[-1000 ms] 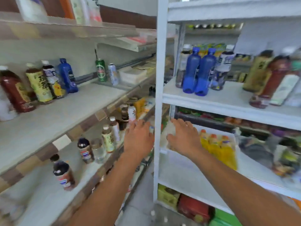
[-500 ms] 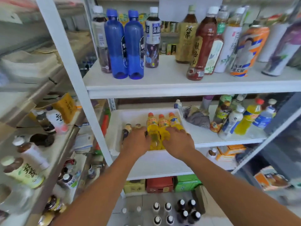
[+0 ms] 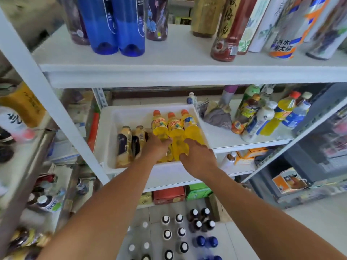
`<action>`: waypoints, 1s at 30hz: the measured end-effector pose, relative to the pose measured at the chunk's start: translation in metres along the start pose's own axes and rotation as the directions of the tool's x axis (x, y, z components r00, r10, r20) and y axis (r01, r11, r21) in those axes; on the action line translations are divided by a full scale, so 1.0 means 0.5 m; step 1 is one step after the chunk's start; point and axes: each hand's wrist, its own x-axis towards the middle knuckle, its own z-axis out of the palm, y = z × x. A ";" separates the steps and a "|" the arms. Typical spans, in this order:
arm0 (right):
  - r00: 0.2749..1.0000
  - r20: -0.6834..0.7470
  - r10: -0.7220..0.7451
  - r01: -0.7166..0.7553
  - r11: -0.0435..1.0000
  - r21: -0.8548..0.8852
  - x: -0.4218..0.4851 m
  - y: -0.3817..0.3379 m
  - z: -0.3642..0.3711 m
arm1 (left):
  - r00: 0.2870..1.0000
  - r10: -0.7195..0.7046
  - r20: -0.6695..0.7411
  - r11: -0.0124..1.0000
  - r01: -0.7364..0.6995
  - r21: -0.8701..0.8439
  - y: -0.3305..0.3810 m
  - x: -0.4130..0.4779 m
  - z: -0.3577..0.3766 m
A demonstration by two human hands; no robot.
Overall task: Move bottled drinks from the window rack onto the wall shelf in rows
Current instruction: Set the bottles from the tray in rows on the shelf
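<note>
Three yellow drink bottles with orange caps lie side by side in a white tray [image 3: 109, 147] on the middle shelf of the white rack [image 3: 187, 74]. My left hand [image 3: 155, 150] curls over the lower part of the left yellow bottle [image 3: 159, 126]. The fingers of my right hand [image 3: 197, 158] wrap the lower end of the right yellow bottle [image 3: 191, 126]. The middle yellow bottle [image 3: 175, 128] lies between my hands. Two brown bottles [image 3: 129, 143] lie at the tray's left. The wall shelf [image 3: 20, 166] runs along the left edge and holds some bottles.
Tall blue bottles [image 3: 114, 25] and tea bottles [image 3: 225, 34] stand on the rack's upper shelf. Mixed bottles [image 3: 262, 117] and a grey cloth [image 3: 217, 117] sit right of the tray. Several capped bottles [image 3: 180, 231] stand on the floor below, beside coloured boxes [image 3: 169, 195].
The view swung from the wall shelf to the rack and moved closer. Both hands went down into the tray and now close on the outer yellow bottles.
</note>
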 end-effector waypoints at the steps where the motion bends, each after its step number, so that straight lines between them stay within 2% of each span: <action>1: 1.000 -0.006 0.008 -0.008 1.000 0.007 0.003 0.001 0.002 | 1.000 0.007 -0.008 0.998 -0.007 -0.069 -0.002 0.008 0.001; 4: 0.999 -0.031 0.032 -0.030 0.998 0.054 0.020 -0.006 0.003 | 0.998 -0.055 -0.043 0.937 0.037 -0.347 0.002 -0.007 -0.021; 6: 0.998 -0.038 0.039 -0.035 0.994 0.099 0.041 -0.017 0.006 | 0.992 -0.123 0.019 0.873 0.117 -0.474 0.002 -0.023 -0.048; 10: 0.997 -0.031 0.073 -0.066 0.982 0.176 0.091 -0.053 0.029 | 0.984 -0.109 0.140 0.760 0.174 -0.627 -0.032 -0.059 -0.107; 15: 0.993 -0.085 0.081 -0.070 0.990 0.124 0.133 -0.097 0.073 | 0.983 -0.035 0.181 0.651 0.160 -0.742 -0.098 -0.110 -0.161; 18: 0.959 0.031 0.281 -0.279 0.923 0.264 0.162 -0.111 0.101 | 0.976 -0.008 0.217 0.582 0.181 -0.793 -0.134 -0.142 -0.182; 21: 0.929 0.083 0.361 -0.370 0.901 0.227 0.176 -0.120 0.128 | 0.967 0.012 0.255 0.482 0.218 -0.849 -0.164 -0.167 -0.193; 24: 0.932 0.061 0.357 -0.357 0.881 0.311 0.182 -0.123 0.123 | 0.972 0.040 0.231 0.415 0.194 -0.889 -0.185 -0.189 -0.196; 27: 0.954 0.029 0.299 -0.269 0.805 0.529 0.161 -0.126 0.095 | 0.975 0.065 0.213 0.433 0.165 -0.886 -0.192 -0.215 -0.203; 30: 0.984 -0.025 0.179 -0.116 0.732 0.671 0.125 -0.138 0.058 | 0.981 0.091 0.170 0.457 0.110 -0.883 -0.201 -0.240 -0.206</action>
